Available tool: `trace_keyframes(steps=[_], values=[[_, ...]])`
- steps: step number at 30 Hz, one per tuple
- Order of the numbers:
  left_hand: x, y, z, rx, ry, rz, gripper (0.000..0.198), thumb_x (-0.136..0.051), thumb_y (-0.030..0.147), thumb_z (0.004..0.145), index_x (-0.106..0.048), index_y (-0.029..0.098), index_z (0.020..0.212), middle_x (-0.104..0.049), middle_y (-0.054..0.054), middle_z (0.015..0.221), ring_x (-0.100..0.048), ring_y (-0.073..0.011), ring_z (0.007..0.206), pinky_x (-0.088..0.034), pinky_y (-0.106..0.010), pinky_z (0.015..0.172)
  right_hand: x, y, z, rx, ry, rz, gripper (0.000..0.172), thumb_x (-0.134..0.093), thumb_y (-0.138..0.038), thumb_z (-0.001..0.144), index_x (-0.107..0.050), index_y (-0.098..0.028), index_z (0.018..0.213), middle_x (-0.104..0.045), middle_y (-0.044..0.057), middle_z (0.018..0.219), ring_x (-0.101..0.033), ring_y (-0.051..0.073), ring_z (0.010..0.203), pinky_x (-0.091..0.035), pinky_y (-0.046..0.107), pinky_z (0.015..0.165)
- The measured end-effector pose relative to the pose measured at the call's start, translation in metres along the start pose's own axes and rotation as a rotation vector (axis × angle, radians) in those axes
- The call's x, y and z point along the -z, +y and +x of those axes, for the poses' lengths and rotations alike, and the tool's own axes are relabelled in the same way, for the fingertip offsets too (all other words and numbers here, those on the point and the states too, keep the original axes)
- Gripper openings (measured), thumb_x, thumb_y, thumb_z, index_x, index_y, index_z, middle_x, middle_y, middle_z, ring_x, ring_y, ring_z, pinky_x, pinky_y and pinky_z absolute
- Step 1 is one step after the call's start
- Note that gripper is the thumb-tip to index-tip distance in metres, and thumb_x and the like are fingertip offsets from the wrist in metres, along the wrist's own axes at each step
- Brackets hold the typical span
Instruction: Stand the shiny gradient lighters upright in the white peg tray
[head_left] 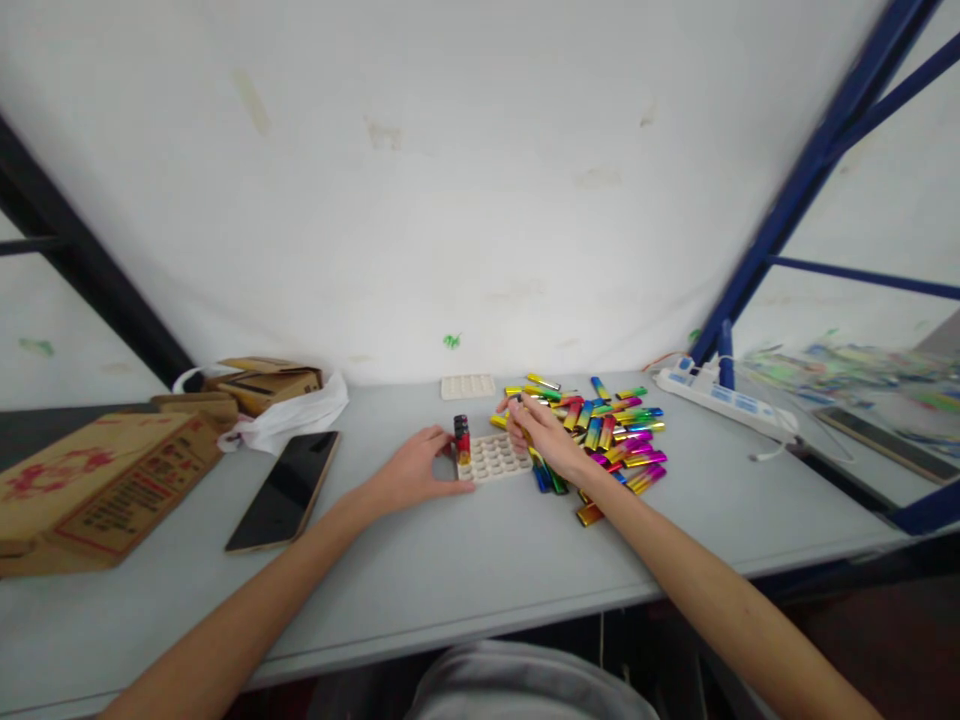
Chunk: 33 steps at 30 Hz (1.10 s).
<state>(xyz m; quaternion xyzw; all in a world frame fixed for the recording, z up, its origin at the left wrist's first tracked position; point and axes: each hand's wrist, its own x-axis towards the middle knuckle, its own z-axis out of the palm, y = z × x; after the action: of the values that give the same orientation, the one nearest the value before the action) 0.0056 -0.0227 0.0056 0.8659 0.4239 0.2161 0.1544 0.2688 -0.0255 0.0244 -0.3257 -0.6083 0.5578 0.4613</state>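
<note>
A cream holder tray with rows of round holes lies on the table. My left hand is curved around its left end, thumb along the front edge and fingers at the back corner. A few red-and-black lighters stand upright in the tray's left column. Over the tray's right end, my right hand is closed around a lighter with a yellowish body, mostly covered by the fingers. Beside and beneath that hand spreads a loose pile of shiny multicoloured lighters.
Against the wall lies a second cream tray. To the left are a dark-screened phone, a white plastic bag and cardboard boxes. A white power strip with cables lies at the right, near a blue metal frame.
</note>
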Motion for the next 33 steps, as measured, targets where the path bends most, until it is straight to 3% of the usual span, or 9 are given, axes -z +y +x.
trace_keyframes(steps=[4, 7, 10, 13, 16, 20, 24, 27, 33], values=[[0.001, -0.001, -0.001, 0.012, -0.006, 0.005, 0.061, -0.080, 0.075, 0.074, -0.071, 0.021, 0.100, -0.070, -0.009, 0.104, -0.067, -0.0297, 0.095, -0.056, -0.041, 0.091, -0.004, 0.001, 0.005, -0.121, -0.038, 0.107, 0.071, -0.048, -0.091, 0.090, -0.042, -0.023, 0.070, -0.027, -0.008, 0.060, -0.020, 0.009, 0.049, -0.017, 0.024, 0.046], [0.002, 0.001, -0.001, 0.020, -0.012, 0.007, 0.061, -0.081, 0.075, 0.074, -0.070, 0.021, 0.100, -0.070, -0.010, 0.106, -0.068, -0.0305, 0.097, -0.055, -0.042, 0.093, -0.006, 0.003, 0.007, -0.188, 0.026, 0.099, 0.069, -0.042, -0.087, 0.094, -0.030, -0.026, 0.064, -0.021, -0.009, 0.055, -0.013, 0.009, 0.047, -0.013, 0.024, 0.044], [0.002, 0.002, 0.000, 0.026, -0.014, 0.005, 0.061, -0.081, 0.075, 0.073, -0.070, 0.021, 0.100, -0.070, -0.009, 0.106, -0.068, -0.0304, 0.097, -0.056, -0.042, 0.093, -0.008, 0.008, 0.006, -0.240, 0.149, 0.036, 0.058, -0.041, -0.072, 0.099, -0.030, -0.027, 0.064, -0.022, -0.008, 0.052, -0.012, 0.009, 0.045, -0.013, 0.024, 0.042], [0.001, 0.001, 0.000, 0.024, -0.011, 0.004, 0.061, -0.081, 0.075, 0.073, -0.070, 0.021, 0.100, -0.070, -0.009, 0.106, -0.068, -0.0304, 0.097, -0.056, -0.042, 0.092, -0.010, 0.013, 0.005, -0.224, 0.173, -0.036, 0.054, -0.040, -0.066, 0.101, -0.031, -0.027, 0.064, -0.026, -0.007, 0.050, -0.015, 0.010, 0.044, -0.015, 0.025, 0.042], [-0.001, -0.001, 0.000, 0.020, -0.004, 0.005, 0.062, -0.081, 0.075, 0.073, -0.070, 0.021, 0.101, -0.071, -0.009, 0.106, -0.068, -0.0303, 0.097, -0.056, -0.042, 0.092, -0.012, 0.014, 0.006, -0.202, 0.172, -0.086, 0.061, -0.041, -0.075, 0.099, -0.033, -0.027, 0.063, -0.024, -0.007, 0.050, -0.018, 0.011, 0.044, -0.017, 0.026, 0.043], [-0.001, -0.002, -0.001, 0.007, -0.002, -0.004, 0.060, -0.082, 0.073, 0.073, -0.070, 0.021, 0.100, -0.071, -0.009, 0.104, -0.068, -0.0296, 0.095, -0.056, -0.040, 0.090, -0.011, 0.008, 0.006, -0.077, 0.120, -0.155, 0.068, -0.038, -0.085, 0.097, -0.054, -0.022, 0.078, -0.036, -0.006, 0.058, -0.032, 0.012, 0.047, -0.027, 0.026, 0.047], [0.000, 0.000, -0.001, 0.010, 0.006, -0.008, 0.058, -0.083, 0.070, 0.074, -0.071, 0.020, 0.100, -0.071, -0.010, 0.103, -0.069, -0.0296, 0.094, -0.056, -0.039, 0.089, -0.012, -0.001, 0.002, 0.159, 0.051, -0.440, 0.055, -0.044, -0.070, 0.105, -0.066, -0.019, 0.100, -0.064, 0.001, 0.076, -0.061, 0.018, 0.073, -0.049, 0.030, 0.072], [0.000, -0.001, -0.001, 0.009, 0.012, -0.011, 0.060, -0.083, 0.071, 0.074, -0.072, 0.019, 0.102, -0.071, -0.010, 0.102, -0.069, -0.0302, 0.094, -0.056, -0.040, 0.089, -0.015, -0.006, -0.002, 0.323, 0.044, -0.668, 0.043, -0.059, -0.060, 0.104, -0.069, -0.019, 0.094, -0.073, 0.006, 0.093, -0.065, 0.021, 0.093, -0.049, 0.033, 0.087], [-0.001, -0.001, -0.001, 0.007, 0.012, -0.009, 0.058, -0.084, 0.069, 0.073, -0.072, 0.020, 0.101, -0.072, -0.010, 0.104, -0.068, -0.0305, 0.095, -0.056, -0.041, 0.089, -0.026, -0.002, -0.004, 0.278, -0.001, -0.789, 0.037, -0.056, -0.050, 0.109, -0.065, -0.021, 0.088, -0.069, 0.000, 0.073, -0.063, 0.017, 0.067, -0.043, 0.027, 0.067]])
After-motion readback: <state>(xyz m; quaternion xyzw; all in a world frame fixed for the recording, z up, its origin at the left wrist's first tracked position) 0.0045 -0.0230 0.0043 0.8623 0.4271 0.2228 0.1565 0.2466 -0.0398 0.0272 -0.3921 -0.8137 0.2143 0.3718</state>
